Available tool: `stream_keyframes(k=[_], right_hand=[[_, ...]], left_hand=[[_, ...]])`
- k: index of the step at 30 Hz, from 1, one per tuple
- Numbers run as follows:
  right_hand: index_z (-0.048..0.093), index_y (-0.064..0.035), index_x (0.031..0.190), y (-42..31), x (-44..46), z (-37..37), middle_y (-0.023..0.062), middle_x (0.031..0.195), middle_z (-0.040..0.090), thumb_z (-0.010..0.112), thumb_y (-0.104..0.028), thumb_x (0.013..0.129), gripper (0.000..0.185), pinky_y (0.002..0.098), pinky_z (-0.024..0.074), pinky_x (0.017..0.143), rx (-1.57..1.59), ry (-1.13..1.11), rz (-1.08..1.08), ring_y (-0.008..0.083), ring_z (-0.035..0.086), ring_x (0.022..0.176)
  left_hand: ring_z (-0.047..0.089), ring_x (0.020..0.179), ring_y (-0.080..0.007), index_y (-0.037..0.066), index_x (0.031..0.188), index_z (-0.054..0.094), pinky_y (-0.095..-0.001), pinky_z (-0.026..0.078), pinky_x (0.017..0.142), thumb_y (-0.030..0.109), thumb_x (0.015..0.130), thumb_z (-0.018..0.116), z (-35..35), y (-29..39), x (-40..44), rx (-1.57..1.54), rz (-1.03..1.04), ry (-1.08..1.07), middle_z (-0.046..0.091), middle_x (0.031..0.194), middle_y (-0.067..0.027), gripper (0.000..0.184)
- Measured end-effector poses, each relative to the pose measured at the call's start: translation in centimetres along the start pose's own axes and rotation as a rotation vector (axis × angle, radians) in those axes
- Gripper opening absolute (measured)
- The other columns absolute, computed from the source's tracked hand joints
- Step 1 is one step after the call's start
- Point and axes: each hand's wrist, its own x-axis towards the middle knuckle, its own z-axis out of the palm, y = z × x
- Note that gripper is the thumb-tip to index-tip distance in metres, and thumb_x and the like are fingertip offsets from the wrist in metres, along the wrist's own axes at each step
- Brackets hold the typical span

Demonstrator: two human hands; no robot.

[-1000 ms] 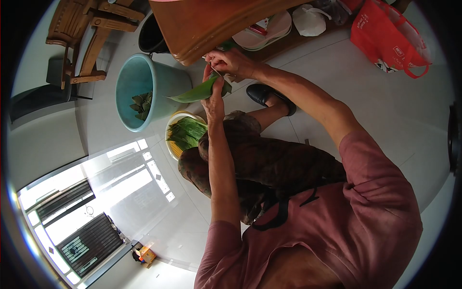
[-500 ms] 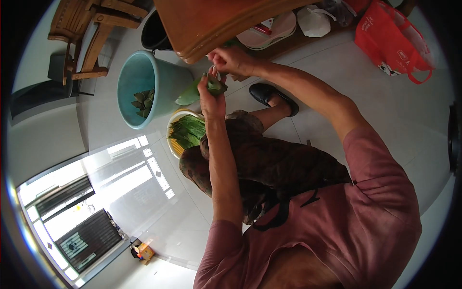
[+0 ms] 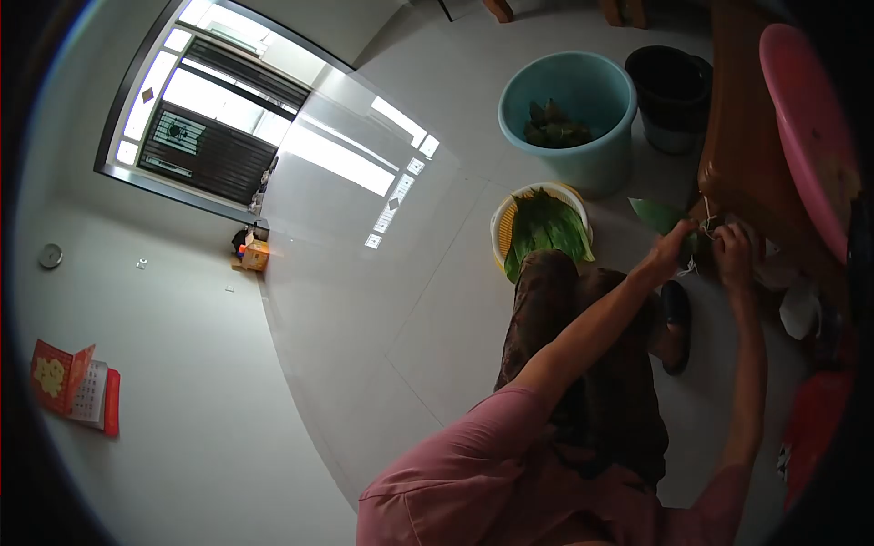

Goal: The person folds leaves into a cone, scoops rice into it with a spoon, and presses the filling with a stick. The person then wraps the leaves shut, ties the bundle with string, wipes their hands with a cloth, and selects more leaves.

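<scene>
At the right of the head view, my left hand is closed around a leaf-wrapped dumpling. A long green leaf end sticks out beyond it, beside the wooden table's corner. My right hand meets it from the other side, its fingers pinched at a pale string that runs up by the table edge. Loose string ends dangle below the hands. My fingers hide most of the dumpling.
A yellow and white basket of long green leaves stands by my knees. Behind it is a light-blue bucket with dark leaf-wrapped bundles inside, next to a black bucket. A wooden table bears a pink basin. A red bag lies lower right.
The view has swung, so buckets, basket and hands now appear farther right, and a wall and the pink basin show. My hands stay close together at the leaf bundle; string now shows between them.
</scene>
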Motion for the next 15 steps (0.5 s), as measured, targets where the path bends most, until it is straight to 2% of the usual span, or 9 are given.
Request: stream_keyframes(k=[3,6,9,12,15], right_hand=[[0.055,-0.0011,0.078,0.5,0.1,0.1,0.0089,0.073,0.054,0.051,0.001,0.073,0.007,0.0345,0.0426,0.061,0.181,0.028,0.017,0.0230,0.055,0.070],[0.049,-0.0014,0.071,0.1,0.2,-0.9,0.0031,0.065,0.046,0.046,-0.003,0.074,0.004,0.0283,0.0383,0.057,0.387,0.003,0.219,0.0143,0.048,0.062],[0.046,-0.0052,0.070,1.4,0.2,-0.3,-0.0020,0.070,0.037,0.043,-0.007,0.074,0.005,0.0217,0.0331,0.061,0.731,-0.075,0.373,0.0087,0.037,0.065],[0.044,-0.0088,0.073,0.1,0.1,-1.9,-0.0023,0.072,0.036,0.040,-0.010,0.076,0.005,0.0210,0.0312,0.066,0.910,-0.304,0.168,0.0087,0.035,0.068],[0.041,-0.0077,0.073,-2.9,-0.6,-4.3,-0.0012,0.074,0.037,0.042,-0.005,0.073,0.003,0.0225,0.0322,0.071,1.330,-0.335,0.274,0.0080,0.038,0.072]], left_hand=[[0.057,0.079,-0.0147,0.002,0.093,0.056,-0.0275,0.045,0.071,0.027,0.081,0.055,0.4,0.5,-0.3,0.018,-0.028,0.006,0.058,0.088,-0.0051,0.028],[0.056,0.071,-0.0126,0.004,0.090,0.058,-0.0269,0.044,0.063,0.030,0.079,0.058,0.5,0.1,0.1,0.026,-0.019,0.043,0.058,0.080,-0.0030,0.029],[0.056,0.071,-0.0129,0.003,0.091,0.058,-0.0274,0.044,0.063,0.031,0.079,0.058,0.1,-0.4,0.5,0.062,-0.008,0.071,0.058,0.080,-0.0040,0.030],[0.057,0.077,-0.0150,0.003,0.094,0.056,-0.0286,0.046,0.069,0.029,0.081,0.055,-0.3,0.1,0.6,0.054,-0.052,0.047,0.058,0.087,-0.0051,0.029],[0.057,0.078,-0.0156,0.002,0.097,0.056,-0.0297,0.046,0.071,0.029,0.081,0.056,-1.1,-0.7,1.4,0.056,-0.022,0.047,0.058,0.088,-0.0056,0.031]])
